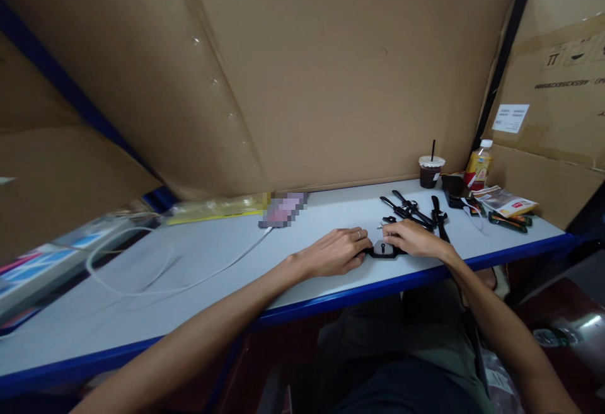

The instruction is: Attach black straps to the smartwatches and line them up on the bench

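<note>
A black tool with a grey metal plate (382, 249) and a dark screw at its middle lies near the table's front edge, between my hands. My left hand (338, 251), a ring on one finger, is closed around the tool's left end. On the right side, my right hand (412, 238) has its fingers bent over the plate and the other end, also closed. Just behind the hands lie several similar black tools (409, 208), some crossing each other. Another black tool (439, 217) lies right of them. A small black part (389, 219) rests near my right fingertips.
A phone (283, 210) with a white cable (227, 267) lies at the back. A lidded cup (431, 172), a bottle (479, 165), a black tray (454, 192) and packets (508, 201) stand or lie at the right. Cardboard walls enclose the table (184, 313).
</note>
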Motion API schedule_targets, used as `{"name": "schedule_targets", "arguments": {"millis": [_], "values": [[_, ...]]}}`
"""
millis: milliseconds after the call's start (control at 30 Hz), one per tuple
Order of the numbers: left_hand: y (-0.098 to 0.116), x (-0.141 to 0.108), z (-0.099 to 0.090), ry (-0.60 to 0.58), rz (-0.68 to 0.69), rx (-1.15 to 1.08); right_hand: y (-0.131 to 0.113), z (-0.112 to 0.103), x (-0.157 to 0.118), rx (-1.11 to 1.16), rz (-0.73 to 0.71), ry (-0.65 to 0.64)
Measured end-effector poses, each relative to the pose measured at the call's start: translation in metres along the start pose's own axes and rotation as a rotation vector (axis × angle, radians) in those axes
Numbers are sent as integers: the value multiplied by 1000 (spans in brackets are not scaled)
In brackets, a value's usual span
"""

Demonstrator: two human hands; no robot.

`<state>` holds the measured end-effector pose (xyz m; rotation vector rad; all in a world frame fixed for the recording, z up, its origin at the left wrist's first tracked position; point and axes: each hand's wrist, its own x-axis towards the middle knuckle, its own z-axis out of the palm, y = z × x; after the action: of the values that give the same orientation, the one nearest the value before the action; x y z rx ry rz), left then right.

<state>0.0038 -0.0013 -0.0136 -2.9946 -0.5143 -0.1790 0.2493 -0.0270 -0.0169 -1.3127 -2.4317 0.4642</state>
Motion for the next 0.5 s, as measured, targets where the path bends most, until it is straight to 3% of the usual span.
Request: {"name": "schedule_targets", "arguments": {"millis": [233,433,500], "values": [[0,0,0,13,2,-4,-2,-3,-1,28,10,8],[0,1,-1,4,-11,10,11,-13,-3,-178,244,311],[0,1,-1,12,-8,5,14,-11,-2,-256,256,310]]}}
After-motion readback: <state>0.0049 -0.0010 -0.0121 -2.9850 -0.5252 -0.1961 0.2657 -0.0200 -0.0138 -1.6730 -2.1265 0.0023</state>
